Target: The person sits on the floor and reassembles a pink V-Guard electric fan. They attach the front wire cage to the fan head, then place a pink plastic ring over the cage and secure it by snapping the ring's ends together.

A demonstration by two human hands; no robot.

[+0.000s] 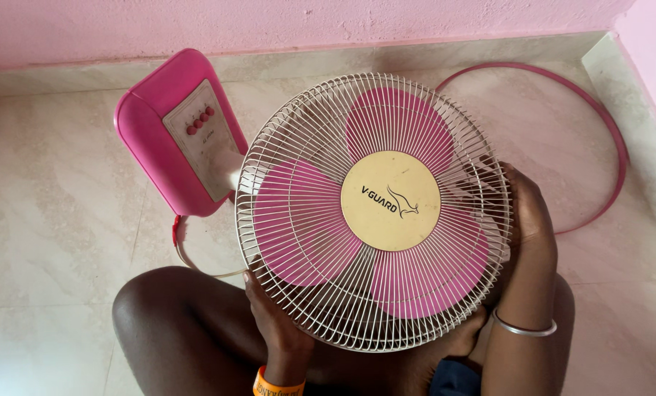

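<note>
While gripped by 2 hands [269, 312], fan [376, 213].

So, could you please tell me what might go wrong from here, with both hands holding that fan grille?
1. The left hand and right hand grip the wire grille at its rim; fingers could slip between the thin wires.
2. The fan's pink base lies tipped on the floor, so it may roll.
3. The loose pink ring and cord lie close by; either could snag.

My left hand [273, 312] has its fingertips hidden behind the fan's wire grille [376, 209]; my right hand [526, 213] curls behind its rim. The pink ring [614, 139] disappears behind the grille's top.
</note>
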